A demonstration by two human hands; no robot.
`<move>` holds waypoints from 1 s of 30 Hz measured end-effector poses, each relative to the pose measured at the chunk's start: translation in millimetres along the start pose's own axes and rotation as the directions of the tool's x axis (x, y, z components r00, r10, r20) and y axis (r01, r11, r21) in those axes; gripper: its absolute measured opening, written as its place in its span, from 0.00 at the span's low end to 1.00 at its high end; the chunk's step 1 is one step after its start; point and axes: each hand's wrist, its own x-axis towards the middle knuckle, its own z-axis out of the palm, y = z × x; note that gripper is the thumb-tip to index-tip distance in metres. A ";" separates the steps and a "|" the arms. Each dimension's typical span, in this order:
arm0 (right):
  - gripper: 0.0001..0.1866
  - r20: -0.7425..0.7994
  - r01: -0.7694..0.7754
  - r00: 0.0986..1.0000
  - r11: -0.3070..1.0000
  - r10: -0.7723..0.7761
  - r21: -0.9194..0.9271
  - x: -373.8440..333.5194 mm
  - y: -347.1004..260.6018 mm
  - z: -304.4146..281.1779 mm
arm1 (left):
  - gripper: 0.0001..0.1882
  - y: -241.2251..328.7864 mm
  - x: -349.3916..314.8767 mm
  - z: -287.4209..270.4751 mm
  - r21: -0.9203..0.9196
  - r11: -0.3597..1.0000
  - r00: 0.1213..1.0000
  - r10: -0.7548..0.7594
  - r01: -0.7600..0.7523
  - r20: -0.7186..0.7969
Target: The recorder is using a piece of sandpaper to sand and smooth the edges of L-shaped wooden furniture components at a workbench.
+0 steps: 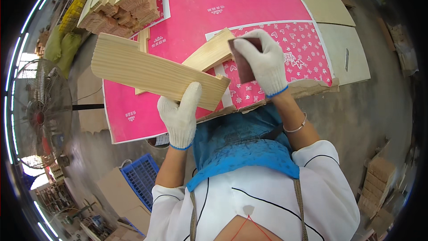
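Note:
My left hand point(180, 116), in a white knitted glove, grips a pale wooden board point(147, 69) near its right end, thumb on top. The board has a scalloped left end and a notch cut in its upper edge, and it is held up tilted over the table. In my gloved right hand point(263, 58) is a dark brown sheet of sandpaper point(244, 64), pinched between thumb and fingers, apart from the board. Behind the held board, a second wooden piece point(209, 51) lies on the table, partly covered by it. Another wooden strip point(143, 40) is mostly hidden under the board.
Pink printed sheeting covers the work table point(191, 0). A stack of shaped wooden pieces point(122, 6) stands at its far left. To the left is a large standing fan point(42, 111); a blue plastic crate point(141, 176) sits on the floor. Cardboard boxes point(376, 183) are at the lower right.

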 end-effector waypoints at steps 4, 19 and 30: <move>0.11 0.210 -0.053 0.976 0.998 0.059 -0.034 -22.0 -5.5 12.2 | 0.12 1.2 -1.4 3.7 -0.014 1.000 1.000 -0.019 0.019 0.009; 0.08 0.437 -0.332 0.880 0.898 0.186 0.287 -21.5 -16.2 -7.4 | 0.13 -5.8 7.8 -2.8 -0.094 0.992 0.996 -0.085 0.085 0.007; 0.11 0.523 -0.114 0.852 0.982 0.018 0.152 -30.9 -13.4 9.3 | 0.14 -2.6 3.3 -5.1 -0.298 0.945 0.989 -0.145 0.137 -0.003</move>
